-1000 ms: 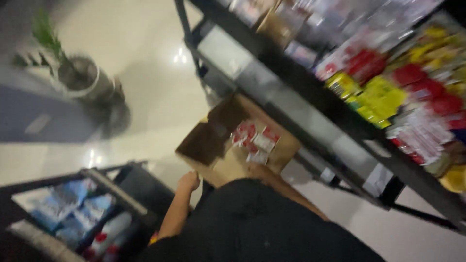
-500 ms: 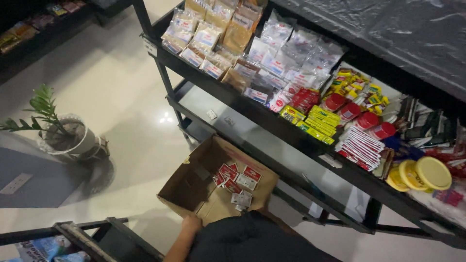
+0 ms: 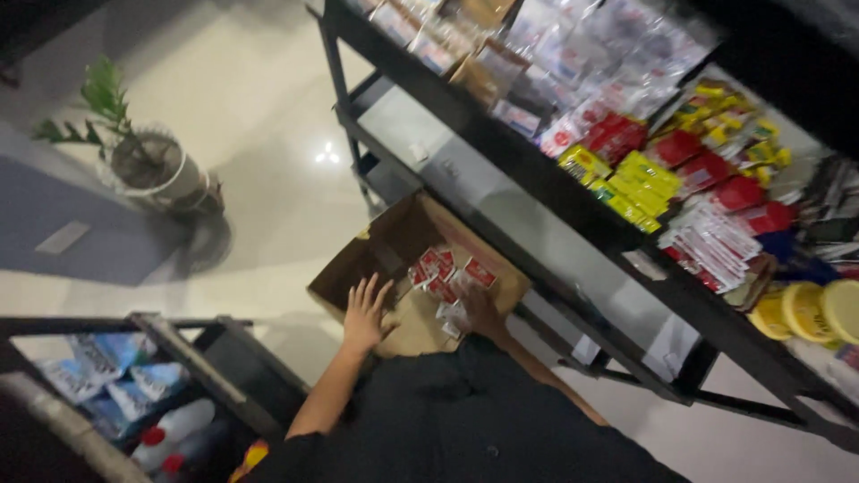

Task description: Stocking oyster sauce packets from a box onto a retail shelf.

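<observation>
Head view: the left hand (image 3: 365, 315), fingers spread open, rests on the near flap of the cardboard box (image 3: 407, 268) at frame centre. The right hand (image 3: 481, 311) reaches into the box among red-and-white packets (image 3: 445, 268); its finger state is too blurred to tell. Black shelf rack (image 3: 537, 192) upper right, potted plant (image 3: 143, 156) upper left.

my left hand (image 3: 365, 313) rests on a brown cardboard box (image 3: 407, 268) filled with small red-and-white packets (image 3: 445, 268). my shirt (image 3: 465, 420) is black. the shelf rack (image 3: 501, 152) is black too, stocked with red packets (image 3: 716, 179), yellow packets (image 3: 626, 183), white-and-red sachets (image 3: 716, 246) and round yellow tubs (image 3: 810, 309). the floor (image 3: 250, 143) is glossy cream. a green plant (image 3: 103, 98) stands in a white pot (image 3: 174, 174). a dark cart (image 3: 215, 367) carries pale blue bags (image 3: 134, 380) and red-capped bottles (image 3: 165, 438).
</observation>
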